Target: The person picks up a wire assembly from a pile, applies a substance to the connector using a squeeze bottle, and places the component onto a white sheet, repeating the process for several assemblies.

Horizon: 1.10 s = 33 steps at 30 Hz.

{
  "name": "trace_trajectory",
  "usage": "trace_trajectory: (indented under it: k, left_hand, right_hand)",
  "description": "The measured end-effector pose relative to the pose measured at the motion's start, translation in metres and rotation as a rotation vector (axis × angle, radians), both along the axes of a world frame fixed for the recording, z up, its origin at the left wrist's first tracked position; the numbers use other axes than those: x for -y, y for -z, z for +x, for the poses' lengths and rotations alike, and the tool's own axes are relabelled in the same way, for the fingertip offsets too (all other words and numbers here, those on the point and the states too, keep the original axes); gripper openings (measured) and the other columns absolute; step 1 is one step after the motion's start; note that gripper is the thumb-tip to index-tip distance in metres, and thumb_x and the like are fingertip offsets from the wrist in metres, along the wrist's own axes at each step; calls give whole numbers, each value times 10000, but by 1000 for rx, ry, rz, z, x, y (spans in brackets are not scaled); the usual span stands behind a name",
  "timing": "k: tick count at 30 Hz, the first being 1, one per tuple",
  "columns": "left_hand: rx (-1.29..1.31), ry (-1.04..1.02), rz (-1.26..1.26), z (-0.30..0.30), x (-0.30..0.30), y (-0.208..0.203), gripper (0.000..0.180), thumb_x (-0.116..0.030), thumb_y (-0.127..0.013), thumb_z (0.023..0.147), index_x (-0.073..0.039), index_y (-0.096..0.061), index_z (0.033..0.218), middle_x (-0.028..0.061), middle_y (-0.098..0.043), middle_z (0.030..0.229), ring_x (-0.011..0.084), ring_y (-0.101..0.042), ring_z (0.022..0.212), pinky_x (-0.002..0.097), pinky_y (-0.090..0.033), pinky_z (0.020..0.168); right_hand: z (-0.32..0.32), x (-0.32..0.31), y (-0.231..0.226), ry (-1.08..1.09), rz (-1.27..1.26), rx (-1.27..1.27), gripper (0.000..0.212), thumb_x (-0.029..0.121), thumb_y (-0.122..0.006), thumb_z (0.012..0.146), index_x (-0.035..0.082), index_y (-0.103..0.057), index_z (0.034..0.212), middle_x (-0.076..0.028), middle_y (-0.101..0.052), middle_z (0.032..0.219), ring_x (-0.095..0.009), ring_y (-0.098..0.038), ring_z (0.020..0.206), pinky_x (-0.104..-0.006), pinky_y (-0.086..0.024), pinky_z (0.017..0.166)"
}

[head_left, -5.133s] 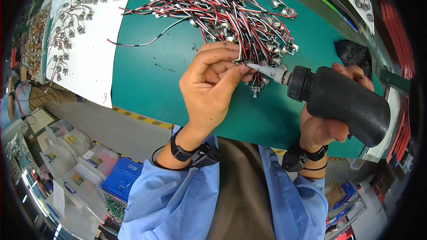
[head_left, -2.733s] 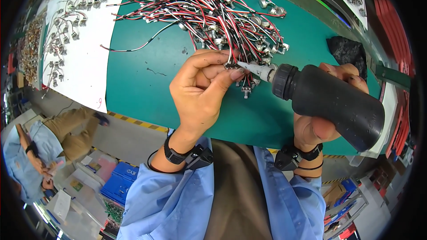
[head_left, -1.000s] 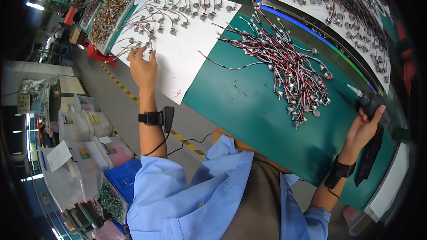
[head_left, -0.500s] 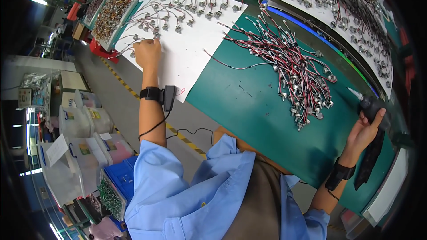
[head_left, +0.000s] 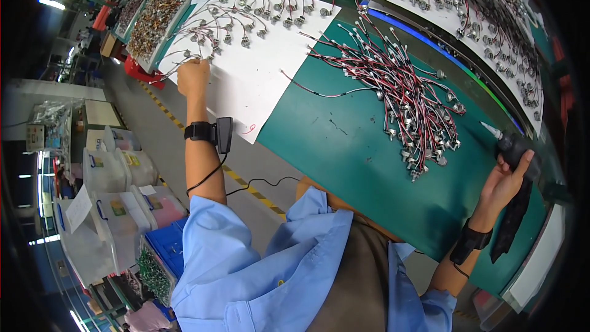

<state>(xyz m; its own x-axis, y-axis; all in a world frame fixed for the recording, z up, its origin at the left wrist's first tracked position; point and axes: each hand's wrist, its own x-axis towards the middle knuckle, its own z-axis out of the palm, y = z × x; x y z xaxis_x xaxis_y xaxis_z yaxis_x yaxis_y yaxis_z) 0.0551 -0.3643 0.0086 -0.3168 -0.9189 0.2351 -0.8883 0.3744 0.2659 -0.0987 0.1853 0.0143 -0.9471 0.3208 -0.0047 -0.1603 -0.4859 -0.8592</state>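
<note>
My left hand (head_left: 193, 78) is closed at the left edge of a white sheet (head_left: 246, 83). Its fingertips are among small round metal parts with wire leads (head_left: 246, 42), spread in rows on that sheet; what they grip, if anything, is hidden. At the right side of the table, my right hand (head_left: 499, 189) is wrapped around a black dispenser with a pale pointed nozzle (head_left: 514, 149). The nozzle points up and left. Between my hands lies a tangled heap of red, black and white wired parts (head_left: 402, 95) on the green table.
A rail with a blue-green strip (head_left: 448, 55) crosses behind the heap. Beyond it, another white sheet (head_left: 522, 107) carries more wired parts. A bin of small brownish parts (head_left: 161, 15) stands at the far left. Clear plastic boxes (head_left: 104, 169) are stacked beside the table.
My left hand has shifted slightly left and down along the sheet's edge, uncovering some metal parts. My right hand and the dispenser have stayed in place.
</note>
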Motion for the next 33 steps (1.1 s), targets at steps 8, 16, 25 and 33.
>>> trace_trajectory:
  k: [8, 16, 25, 33]
  left_hand:
    - [158, 28, 13, -5, -10, -11, 236, -270, -519, 647, -96, -657, 726, 109, -621, 749, 289, -587, 735, 347, -453, 642]
    - [22, 120, -120, 4, -35, -18, 287, -330, -544, 678, -68, -645, 736, 107, -597, 734, 294, -564, 684, 365, -438, 619]
    - [-205, 743, 208, 1, -195, 1, 172, -172, -613, 717, -17, -597, 790, 92, -543, 710, 182, -515, 590, 272, -407, 541]
    - [-170, 1017, 232, -49, -277, -7, 192, -174, -618, 712, -20, -578, 820, 103, -511, 749, 255, -508, 582, 333, -414, 535]
  right_hand:
    - [3, 4, -6, 11, 12, 14, 243, 265, -540, 816, 25, -507, 823, -10, -463, 676, -59, -327, 508, -200, -312, 488]
    - [1, 0, -8, 16, 8, -15, 248, 265, -522, 827, 18, -502, 849, -21, -485, 718, -55, -337, 514, -194, -312, 481]
    - [-1, -4, -3, -31, -81, -30, 236, 262, -528, 822, 39, -494, 890, -30, -515, 776, -55, -362, 517, -188, -313, 466]
    - [0, -7, -7, -23, -139, -7, 223, 258, -539, 815, 49, -496, 879, -28, -515, 771, -58, -362, 515, -191, -312, 467]
